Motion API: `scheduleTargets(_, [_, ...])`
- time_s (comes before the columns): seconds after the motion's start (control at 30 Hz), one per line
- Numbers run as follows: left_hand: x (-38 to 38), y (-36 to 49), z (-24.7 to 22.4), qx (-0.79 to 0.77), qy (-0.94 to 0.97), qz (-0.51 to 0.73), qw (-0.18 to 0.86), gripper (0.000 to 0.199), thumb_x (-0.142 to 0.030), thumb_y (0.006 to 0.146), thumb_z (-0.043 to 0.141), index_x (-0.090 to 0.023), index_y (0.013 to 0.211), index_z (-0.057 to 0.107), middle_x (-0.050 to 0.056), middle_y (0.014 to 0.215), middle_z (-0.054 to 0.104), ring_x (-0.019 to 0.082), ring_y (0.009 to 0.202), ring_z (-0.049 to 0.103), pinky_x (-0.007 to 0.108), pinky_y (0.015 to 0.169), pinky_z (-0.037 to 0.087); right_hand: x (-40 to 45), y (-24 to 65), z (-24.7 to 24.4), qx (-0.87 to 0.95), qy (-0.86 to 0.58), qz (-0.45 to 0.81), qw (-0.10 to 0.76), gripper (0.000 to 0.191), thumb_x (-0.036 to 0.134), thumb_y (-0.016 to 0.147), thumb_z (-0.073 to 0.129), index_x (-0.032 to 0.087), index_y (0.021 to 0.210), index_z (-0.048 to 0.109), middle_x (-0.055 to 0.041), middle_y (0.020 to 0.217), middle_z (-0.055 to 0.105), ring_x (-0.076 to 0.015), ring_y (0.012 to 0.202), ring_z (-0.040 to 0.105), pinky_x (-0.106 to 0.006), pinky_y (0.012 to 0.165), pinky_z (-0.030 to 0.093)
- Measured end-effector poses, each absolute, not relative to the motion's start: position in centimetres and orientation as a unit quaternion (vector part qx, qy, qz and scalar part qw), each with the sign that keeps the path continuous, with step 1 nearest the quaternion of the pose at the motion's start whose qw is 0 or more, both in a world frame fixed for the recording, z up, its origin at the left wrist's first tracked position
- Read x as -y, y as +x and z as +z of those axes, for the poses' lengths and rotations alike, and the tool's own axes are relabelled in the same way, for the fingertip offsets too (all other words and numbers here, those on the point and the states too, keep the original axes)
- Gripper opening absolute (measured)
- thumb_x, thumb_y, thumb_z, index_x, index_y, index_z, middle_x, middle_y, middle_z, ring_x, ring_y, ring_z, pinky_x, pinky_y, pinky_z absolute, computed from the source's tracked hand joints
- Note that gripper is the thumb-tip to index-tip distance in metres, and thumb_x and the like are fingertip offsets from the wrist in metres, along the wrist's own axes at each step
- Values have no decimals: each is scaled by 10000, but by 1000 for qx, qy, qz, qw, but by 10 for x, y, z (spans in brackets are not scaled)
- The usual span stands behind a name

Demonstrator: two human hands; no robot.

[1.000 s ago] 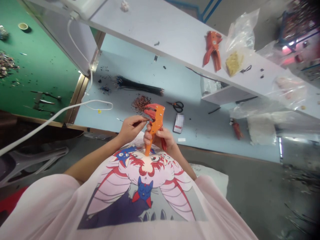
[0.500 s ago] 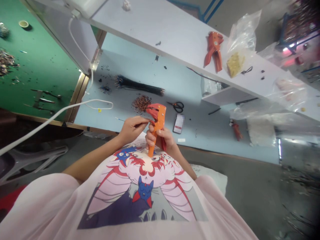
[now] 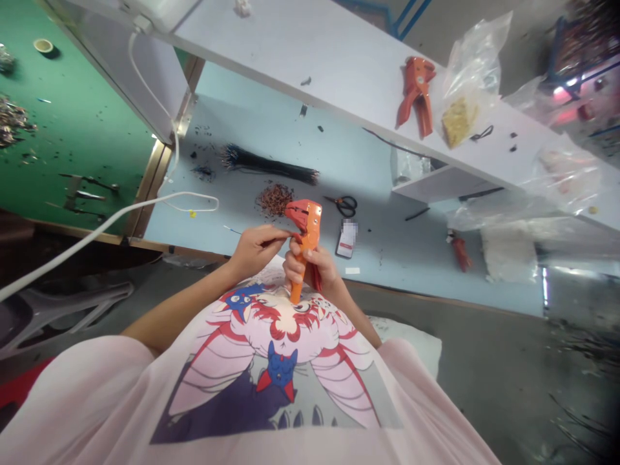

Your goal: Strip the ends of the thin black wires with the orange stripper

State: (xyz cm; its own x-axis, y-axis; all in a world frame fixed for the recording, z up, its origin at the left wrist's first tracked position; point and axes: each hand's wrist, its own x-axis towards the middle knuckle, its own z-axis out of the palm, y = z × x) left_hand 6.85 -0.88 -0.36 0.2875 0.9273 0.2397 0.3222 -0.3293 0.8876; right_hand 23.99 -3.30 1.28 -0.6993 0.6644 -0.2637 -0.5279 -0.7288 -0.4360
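My right hand (image 3: 312, 263) is wrapped round the handles of an orange and red wire stripper (image 3: 312, 219), held upright in front of my shirt with its jaws pointing away from me. My left hand (image 3: 261, 248) is at the tool's left side, fingertips pinched together against it just below the jaws. What those fingers hold is too small to make out. A thin wire with a blue end (image 3: 233, 229) shows just beyond the left knuckles; whether it runs into that hand I cannot tell. Past the jaws lies a heap of small copper-coloured scraps (image 3: 275, 199).
A bundle of black wires (image 3: 271, 165) lies across the blue table (image 3: 261, 103). Right of the stripper are black-handled scissors (image 3: 345, 205) and a phone (image 3: 346, 239). A second wire stripper (image 3: 416, 97) and plastic bags (image 3: 477, 64) sit on the raised shelf. A white cable (image 3: 97, 229) crosses at left.
The wire stripper has shifted very slightly right and its jaws look a little more closed. Both hands keep nearly the same pose; the view has moved a touch.
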Motion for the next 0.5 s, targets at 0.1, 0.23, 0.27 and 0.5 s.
scheduleTargets(0.1, [9,69,-4,-440,708,404,376,191,-172,849,535,-177,909,716,0,666,628,80,588,541,189,571,407,33,239,13,171,-212,905,328,278,387,781,657,208,839,451,63,593,464,-94,490,488,-306,546,557])
scheduleTargets(0.23, [9,69,-5,-441,709,407,371,188,-168,847,538,-169,902,718,-4,635,602,79,570,528,190,556,397,32,238,15,180,-230,899,327,296,404,782,660,205,814,442,69,578,460,-89,469,482,-292,531,547])
scheduleTargets(0.27, [9,69,-5,-440,710,407,370,189,-168,847,539,-169,903,719,-5,630,597,78,566,526,190,554,395,32,238,15,181,-234,897,328,297,404,783,660,203,809,442,70,574,460,-88,463,482,-288,527,543])
scheduleTargets(0.5, [9,68,-8,-440,715,401,367,201,-175,850,533,-197,921,720,-4,642,603,85,587,543,193,566,404,32,238,18,189,-254,895,315,342,436,760,683,202,780,434,77,563,468,-84,432,470,-293,508,531])
